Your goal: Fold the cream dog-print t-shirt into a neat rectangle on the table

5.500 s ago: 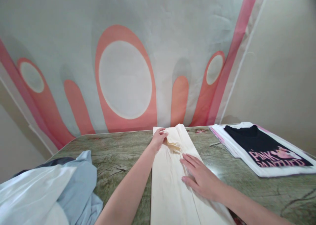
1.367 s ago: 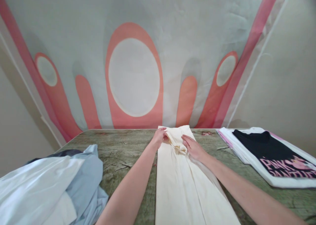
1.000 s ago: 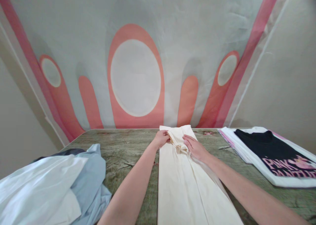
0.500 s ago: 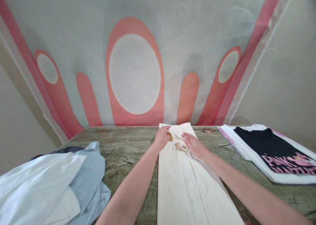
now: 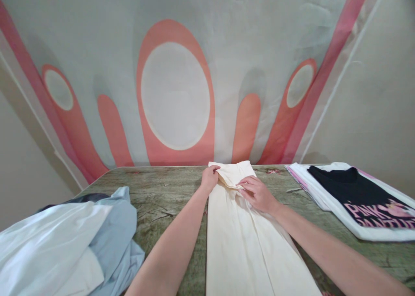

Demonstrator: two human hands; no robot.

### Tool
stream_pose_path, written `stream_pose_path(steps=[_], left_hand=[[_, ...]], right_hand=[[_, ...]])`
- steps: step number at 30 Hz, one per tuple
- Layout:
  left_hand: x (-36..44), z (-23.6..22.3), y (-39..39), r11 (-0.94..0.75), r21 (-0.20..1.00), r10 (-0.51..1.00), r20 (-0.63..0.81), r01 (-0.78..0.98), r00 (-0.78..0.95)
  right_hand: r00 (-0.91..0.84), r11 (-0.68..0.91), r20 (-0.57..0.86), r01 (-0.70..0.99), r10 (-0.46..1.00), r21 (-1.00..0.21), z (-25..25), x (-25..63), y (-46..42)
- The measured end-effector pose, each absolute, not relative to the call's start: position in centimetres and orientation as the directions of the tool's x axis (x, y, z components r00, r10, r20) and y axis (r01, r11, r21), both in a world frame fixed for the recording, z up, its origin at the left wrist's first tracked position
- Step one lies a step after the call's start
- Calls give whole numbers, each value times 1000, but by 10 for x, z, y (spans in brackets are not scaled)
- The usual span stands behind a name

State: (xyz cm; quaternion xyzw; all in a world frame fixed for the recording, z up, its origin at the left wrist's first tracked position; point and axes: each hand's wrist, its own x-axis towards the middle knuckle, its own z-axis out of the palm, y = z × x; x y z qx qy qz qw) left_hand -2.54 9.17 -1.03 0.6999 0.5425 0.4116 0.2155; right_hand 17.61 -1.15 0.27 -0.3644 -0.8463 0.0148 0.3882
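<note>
Cream garment [image 5: 238, 239]: lengthwise on table [image 5: 162, 194]. Both hands at its far end; left hand [image 5: 210, 178] pinches the folded flap's edge, right hand [image 5: 256, 194] fingers its right side. Left of garment: clothes heap [image 5: 55, 244]; right: folded shirts [image 5: 359, 201].

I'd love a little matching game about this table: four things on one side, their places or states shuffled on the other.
1. Black T-shirt
2. Light blue cloth
3. Cream garment
4. Left hand

A. Partly covered by a white cloth
B. At the far left edge of the long fabric
C. On top of the folded stack
D. Stretched lengthwise, with fingers at its far end

Right pairs: 1-C, 2-A, 3-D, 4-B.
</note>
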Motion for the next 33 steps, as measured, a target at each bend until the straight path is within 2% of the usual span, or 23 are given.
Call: stream_pose_path(steps=[11,14,18,20,23,27,30,33], left_hand=[[-19,-15,100,-56,893,996,82,446,-38],[-21,-12,98,-51,889,996,81,454,-46],[-23,0,86,-139,845,980,194,517,-53],[-19,6,76,-245,761,953,301,601,7],[-6,13,61,-460,521,877,394,719,276],[10,12,48,-707,240,706,296,665,643],[9,4,46,-737,126,671,252,664,697],[5,-2,47,-721,114,686,254,683,682]], right_hand=[[-561,745,522,615,643,-256,2,173,-12],[-558,734,504,625,659,-267,4,172,-14],[-558,730,496,625,665,-277,7,171,-15],[-566,734,491,619,663,-277,9,171,-15],[-576,744,492,610,653,-274,10,171,-15],[-586,768,518,585,623,-261,12,172,-19],[-551,775,573,569,607,-274,12,172,-20],[-385,700,637,616,668,-362,6,174,-15]])
